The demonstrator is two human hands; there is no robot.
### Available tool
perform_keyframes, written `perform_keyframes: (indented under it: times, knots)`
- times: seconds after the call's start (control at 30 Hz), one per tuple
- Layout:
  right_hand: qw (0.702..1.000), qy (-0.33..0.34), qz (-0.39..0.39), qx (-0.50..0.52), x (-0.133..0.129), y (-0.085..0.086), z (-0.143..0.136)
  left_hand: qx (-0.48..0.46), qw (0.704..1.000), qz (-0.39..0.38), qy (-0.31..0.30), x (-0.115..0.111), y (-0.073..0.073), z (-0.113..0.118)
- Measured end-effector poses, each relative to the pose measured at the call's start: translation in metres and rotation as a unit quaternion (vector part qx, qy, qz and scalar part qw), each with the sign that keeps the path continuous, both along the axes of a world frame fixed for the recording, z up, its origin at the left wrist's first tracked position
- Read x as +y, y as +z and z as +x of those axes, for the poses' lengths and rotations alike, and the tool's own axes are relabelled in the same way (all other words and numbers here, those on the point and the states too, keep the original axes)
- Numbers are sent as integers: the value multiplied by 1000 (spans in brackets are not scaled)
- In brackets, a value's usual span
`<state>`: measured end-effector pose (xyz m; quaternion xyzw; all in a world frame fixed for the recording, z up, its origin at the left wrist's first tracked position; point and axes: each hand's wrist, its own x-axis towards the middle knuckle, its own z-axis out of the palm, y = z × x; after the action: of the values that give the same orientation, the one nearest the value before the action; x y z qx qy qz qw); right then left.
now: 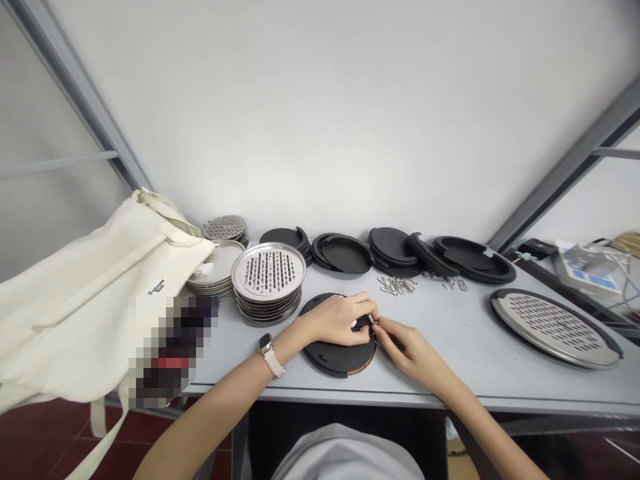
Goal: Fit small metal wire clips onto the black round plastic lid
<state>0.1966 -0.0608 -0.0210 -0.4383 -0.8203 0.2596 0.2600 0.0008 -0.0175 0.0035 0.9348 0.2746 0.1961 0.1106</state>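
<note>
"While the round black disc (327, 363) lies beneath the left hand (343, 319), are its fingers gripping?"

"Can't tell; the right hand (409, 345) pinches a shiny metal piece (371, 319) over the disc's edge."

A grey table (440, 320) carries a black disc (345, 360), stacked metal graters (269, 273), black trays (350, 253) and, seemingly, small hooks (397, 285).

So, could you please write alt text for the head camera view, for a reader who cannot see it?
A person's left hand and right hand meet at a small metal piece over a round black disc on a grey table. Around them are stacked slotted metal plates, round black parts and loose metal hooks, with a cream bag at left.
</note>
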Motion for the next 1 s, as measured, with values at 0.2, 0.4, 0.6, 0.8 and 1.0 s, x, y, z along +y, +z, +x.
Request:
perform_keyframes:
  times: [0.2,0.4,0.6,0.8,1.0]
  knots:
    - [1000,2,10,-3,1,-3,0,0,1000,15,6,0,-1,0]
    - [1000,10,5,0,2,-5,0,4,1000,16,5,0,0,-1]
    - [1000,14,-4,0,1,-5,-1,5,1000,15,-1,1,0,-1]
    - [1000,15,-10,3,1,-4,-1,7,1000,15,3,1,1,-1]
    - [1000,8,-8,6,2,-1,-1,4,1000,30,-3,2,1,-1]
